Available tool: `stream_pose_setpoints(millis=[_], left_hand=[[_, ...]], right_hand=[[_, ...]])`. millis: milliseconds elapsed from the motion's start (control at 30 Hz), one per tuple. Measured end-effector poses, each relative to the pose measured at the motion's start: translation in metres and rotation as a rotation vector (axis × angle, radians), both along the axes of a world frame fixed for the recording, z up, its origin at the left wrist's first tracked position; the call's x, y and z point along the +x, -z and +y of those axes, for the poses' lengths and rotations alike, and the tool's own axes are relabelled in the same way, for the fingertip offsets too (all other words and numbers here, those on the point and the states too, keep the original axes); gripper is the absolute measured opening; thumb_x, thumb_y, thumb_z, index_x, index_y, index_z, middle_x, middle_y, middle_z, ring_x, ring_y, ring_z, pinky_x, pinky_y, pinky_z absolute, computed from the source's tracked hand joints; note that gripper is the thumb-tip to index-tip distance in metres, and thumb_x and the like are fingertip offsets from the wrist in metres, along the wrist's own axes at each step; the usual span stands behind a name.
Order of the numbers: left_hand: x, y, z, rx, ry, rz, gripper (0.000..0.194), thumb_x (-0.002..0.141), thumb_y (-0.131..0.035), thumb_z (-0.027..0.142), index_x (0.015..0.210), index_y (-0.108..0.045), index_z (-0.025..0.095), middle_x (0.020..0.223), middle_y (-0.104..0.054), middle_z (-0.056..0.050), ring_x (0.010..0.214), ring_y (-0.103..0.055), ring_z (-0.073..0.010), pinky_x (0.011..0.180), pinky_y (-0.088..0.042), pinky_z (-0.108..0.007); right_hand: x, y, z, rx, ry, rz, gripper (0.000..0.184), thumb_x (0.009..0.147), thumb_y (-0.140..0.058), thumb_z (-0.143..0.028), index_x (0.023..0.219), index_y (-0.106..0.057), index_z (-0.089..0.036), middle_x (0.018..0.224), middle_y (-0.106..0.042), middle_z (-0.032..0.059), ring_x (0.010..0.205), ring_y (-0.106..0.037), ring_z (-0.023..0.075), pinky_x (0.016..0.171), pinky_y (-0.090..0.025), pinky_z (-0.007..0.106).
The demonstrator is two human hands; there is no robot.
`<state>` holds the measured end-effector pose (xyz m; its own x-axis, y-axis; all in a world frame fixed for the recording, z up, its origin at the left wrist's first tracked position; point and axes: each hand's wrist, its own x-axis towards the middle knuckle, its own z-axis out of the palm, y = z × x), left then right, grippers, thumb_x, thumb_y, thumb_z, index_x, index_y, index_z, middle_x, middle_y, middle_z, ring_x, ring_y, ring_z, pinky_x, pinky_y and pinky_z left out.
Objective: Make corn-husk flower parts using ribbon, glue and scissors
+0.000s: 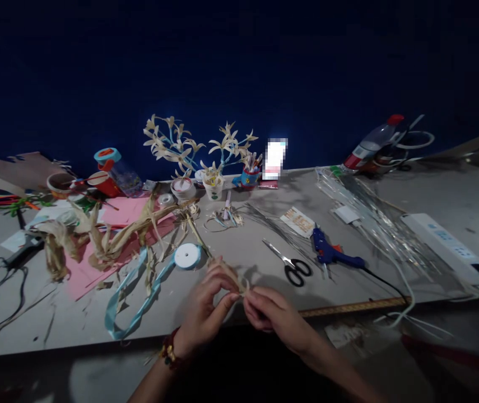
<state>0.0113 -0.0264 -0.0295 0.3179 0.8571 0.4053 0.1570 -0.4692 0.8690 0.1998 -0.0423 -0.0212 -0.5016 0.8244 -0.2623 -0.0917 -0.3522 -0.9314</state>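
Note:
Both hands meet at the table's front edge around a pale dried corn husk [237, 277]. My left hand [214, 294] pinches the husk between thumb and fingers, with a bracelet at the wrist. Fingers closed, my right hand [266, 308] grips the husk's near end; its fingertips partly hide what they hold. A roll of light blue ribbon [187, 256] lies just left of the hands, its loose length [128, 327] curling toward the edge. To the right are black-handled scissors [293, 271] and a blue glue gun [334, 252].
Husk flowers [172, 145] stand in small pots at the back. Dried husks [117, 240] cover pink paper [82, 280] on the left. Wires [273, 226] and a plastic-wrapped bundle [373, 215] lie right, near a white box [441, 240]. A lit phone [274, 159] leans upright behind.

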Motion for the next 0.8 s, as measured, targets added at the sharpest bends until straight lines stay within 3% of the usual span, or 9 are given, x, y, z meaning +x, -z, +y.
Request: stream_pose_setpoints(millis=[100, 167, 300, 433, 500, 667, 733, 800], left_hand=[[-0.001, 0.003, 0.001, -0.002, -0.004, -0.024, 0.011, 0.096, -0.057, 0.026, 0.087, -0.060, 0.021, 0.086, -0.066, -0.004, 0.092, -0.062, -0.0209, 0.112, -0.035, -0.052], [-0.001, 0.004, 0.003, -0.004, -0.002, -0.027, 0.013, 0.097, -0.056, 0.029, 0.088, -0.060, 0.021, 0.085, -0.066, -0.005, 0.092, -0.062, -0.0215, 0.112, -0.036, -0.053], [0.000, 0.003, 0.003, 0.000, -0.002, -0.023, 0.008, 0.097, -0.057, 0.024, 0.089, -0.059, 0.021, 0.089, -0.066, -0.005, 0.094, -0.062, -0.0209, 0.113, -0.035, -0.052], [0.001, -0.001, 0.001, 0.040, 0.019, 0.015, 0.007, 0.097, -0.055, 0.021, 0.093, -0.061, 0.021, 0.092, -0.066, -0.005, 0.097, -0.061, -0.0211, 0.116, -0.030, -0.053], [0.000, -0.002, -0.001, 0.044, 0.020, 0.027, 0.006, 0.096, -0.056, 0.020, 0.093, -0.061, 0.021, 0.092, -0.066, -0.005, 0.097, -0.061, -0.0212, 0.115, -0.030, -0.053], [-0.005, 0.002, 0.000, 0.040, 0.006, 0.009, 0.007, 0.096, -0.058, 0.021, 0.089, -0.060, 0.021, 0.088, -0.065, -0.004, 0.094, -0.061, -0.0205, 0.115, -0.030, -0.054], [-0.007, 0.004, 0.001, 0.030, 0.023, 0.017, 0.009, 0.097, -0.057, 0.022, 0.089, -0.060, 0.022, 0.089, -0.066, -0.004, 0.096, -0.061, -0.0214, 0.115, -0.030, -0.055], [-0.007, 0.003, 0.003, 0.006, 0.051, 0.034, 0.007, 0.097, -0.057, 0.025, 0.092, -0.061, 0.022, 0.097, -0.068, -0.007, 0.103, -0.061, -0.0233, 0.115, -0.029, -0.055]], right_hand=[[0.005, 0.000, 0.000, -0.239, -0.040, 0.244, 0.050, 0.094, -0.050, -0.062, 0.064, -0.040, -0.022, 0.046, -0.026, -0.0115, 0.042, -0.012, 0.0070, 0.041, -0.009, 0.022], [0.007, -0.001, 0.000, -0.224, -0.044, 0.232, 0.052, 0.094, -0.048, -0.065, 0.064, -0.042, -0.022, 0.045, -0.027, -0.0113, 0.041, -0.013, 0.0071, 0.041, -0.011, 0.022], [0.005, -0.003, -0.004, 0.117, 0.056, -0.142, 0.053, 0.095, -0.046, -0.068, 0.074, -0.054, -0.019, 0.065, -0.048, -0.0023, 0.059, -0.041, 0.0121, 0.055, -0.034, 0.024], [-0.001, -0.002, -0.004, 0.379, 0.045, -0.394, 0.053, 0.100, -0.039, -0.063, 0.070, -0.050, -0.021, 0.066, -0.050, -0.0010, 0.065, -0.045, 0.0152, 0.063, -0.035, 0.028], [-0.001, -0.001, -0.003, 0.317, 0.028, -0.311, 0.055, 0.098, -0.039, -0.066, 0.067, -0.047, -0.021, 0.062, -0.045, -0.0026, 0.059, -0.041, 0.0136, 0.058, -0.033, 0.027], [0.006, -0.001, -0.002, -0.105, 0.003, 0.124, 0.053, 0.094, -0.048, -0.065, 0.064, -0.041, -0.022, 0.050, -0.029, -0.0094, 0.044, -0.018, 0.0082, 0.043, -0.014, 0.023], [0.010, -0.001, -0.003, -0.117, 0.008, 0.132, 0.052, 0.094, -0.048, -0.064, 0.065, -0.041, -0.022, 0.049, -0.029, -0.0094, 0.044, -0.017, 0.0081, 0.042, -0.012, 0.023], [0.012, 0.000, -0.004, 0.002, 0.052, 0.008, 0.053, 0.095, -0.047, -0.064, 0.065, -0.043, -0.021, 0.055, -0.037, -0.0063, 0.048, -0.026, 0.0090, 0.044, -0.020, 0.023]])
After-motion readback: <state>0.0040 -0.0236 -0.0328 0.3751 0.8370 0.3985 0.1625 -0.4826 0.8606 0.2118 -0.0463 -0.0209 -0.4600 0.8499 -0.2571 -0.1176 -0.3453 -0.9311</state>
